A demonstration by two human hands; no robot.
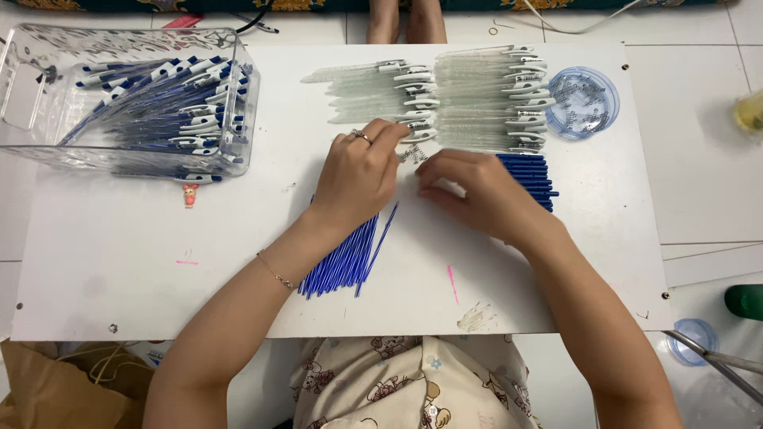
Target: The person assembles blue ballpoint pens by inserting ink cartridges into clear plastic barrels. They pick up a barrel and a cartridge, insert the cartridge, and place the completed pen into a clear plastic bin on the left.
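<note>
Bent left hand (359, 171), right hand (477, 191) over springs (412, 154)

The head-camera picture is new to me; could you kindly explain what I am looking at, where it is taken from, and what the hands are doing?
The camera sits on a person's head and looks down, so both arms reach into the picture from the bottom. There is no machine, only bare hands working over a white board.

The left hand, wearing a ring, and the right hand meet at the middle, fingertips on some small metal springs. Whether either grips one is hard to tell.

Under the left wrist lies a bundle of blue ink refills. Behind the hands lie rows of clear pen barrels, with blue pen parts beside the right hand. A clear bin at far left holds finished blue-and-white pens; a round blue lid holds more springs.
</note>
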